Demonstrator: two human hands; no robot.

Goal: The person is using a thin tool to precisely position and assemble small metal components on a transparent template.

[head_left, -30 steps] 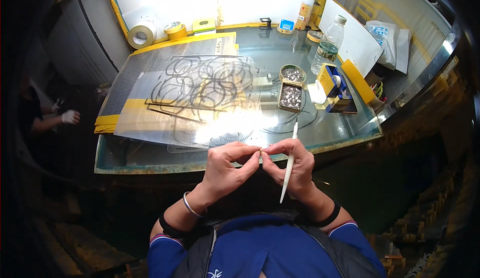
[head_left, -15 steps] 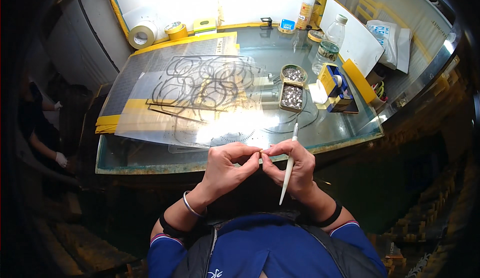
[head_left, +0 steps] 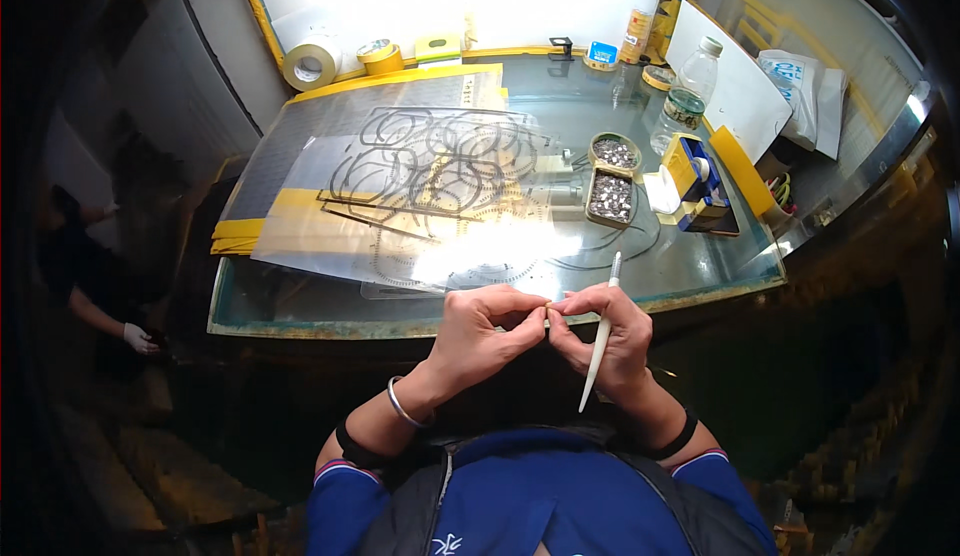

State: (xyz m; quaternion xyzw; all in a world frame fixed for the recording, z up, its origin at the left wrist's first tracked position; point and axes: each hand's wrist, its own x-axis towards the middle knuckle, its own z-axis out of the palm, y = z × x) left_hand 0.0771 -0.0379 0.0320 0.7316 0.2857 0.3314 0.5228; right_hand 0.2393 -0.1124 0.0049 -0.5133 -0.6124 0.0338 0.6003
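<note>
Piece (head_left: 548, 312) held at the front edge of the bench (head_left: 690, 278)

It sat where the fingertips of both hands met, nearly covered by them and too small to identify. The left hand (head_left: 495, 331) grasped it between thumb and forefinger. The right hand (head_left: 612, 341) closed thumb and forefinger against it from the other side, and also gripped a slim white tool (head_left: 597, 358), slanted with its tapering end down toward the body. A silver bangle (head_left: 400, 403) circled the left wrist.

Beyond the hands lay clear sheets (head_left: 305, 216), with dark loops (head_left: 440, 171) on or under them; which, could not be told. Two thin dark strips (head_left: 375, 222) lay there too. To the right, a rectangular tin (head_left: 606, 222) of small shiny bits stood just before a round tin (head_left: 593, 151) of similar bits. A blue and yellow tape dispenser (head_left: 692, 184) stood beside them, and behind it a clear bottle (head_left: 690, 91) stood upright. Two tape rolls, one pale (head_left: 310, 64) and one yellow (head_left: 380, 58), stood at the back left. At far left showed a co-worker's gloved hand (head_left: 138, 338).
</note>
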